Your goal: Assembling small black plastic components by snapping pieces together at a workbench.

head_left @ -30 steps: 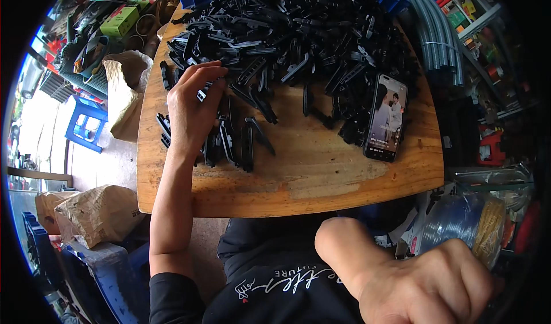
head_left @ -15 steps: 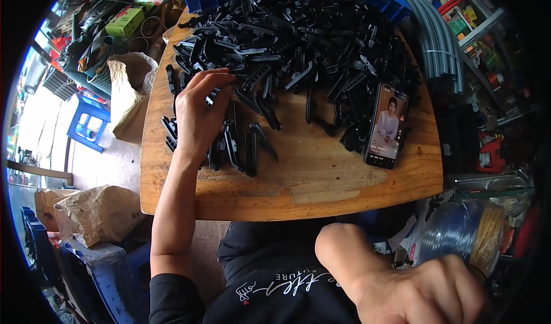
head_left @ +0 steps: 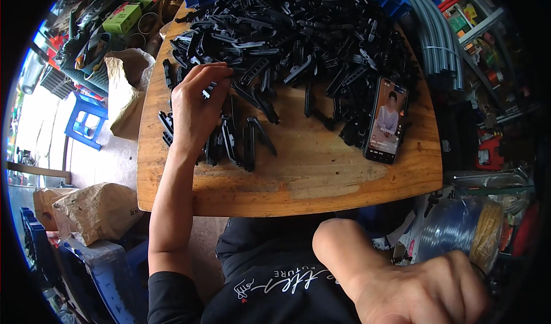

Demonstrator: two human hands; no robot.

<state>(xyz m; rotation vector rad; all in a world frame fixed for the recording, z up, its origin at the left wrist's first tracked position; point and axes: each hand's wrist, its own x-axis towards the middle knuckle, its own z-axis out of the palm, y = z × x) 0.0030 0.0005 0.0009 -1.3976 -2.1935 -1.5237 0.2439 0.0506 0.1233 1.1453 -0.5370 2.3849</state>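
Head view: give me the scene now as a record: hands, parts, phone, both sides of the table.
left hand: over the table's left side, fingers curled, grip hidden
right hand: off the table, near the camera, palm hidden
black parts: heaped on the table's far side, some loose nearer
phone: table's right side, screen lit
left side: blue stool, brown paper bags
right side: grey tubing

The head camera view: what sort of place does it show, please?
Probably a small workshop or hardware storeroom: a worn wooden table bears a heap of black parts, with grey pipes bundled to its right.
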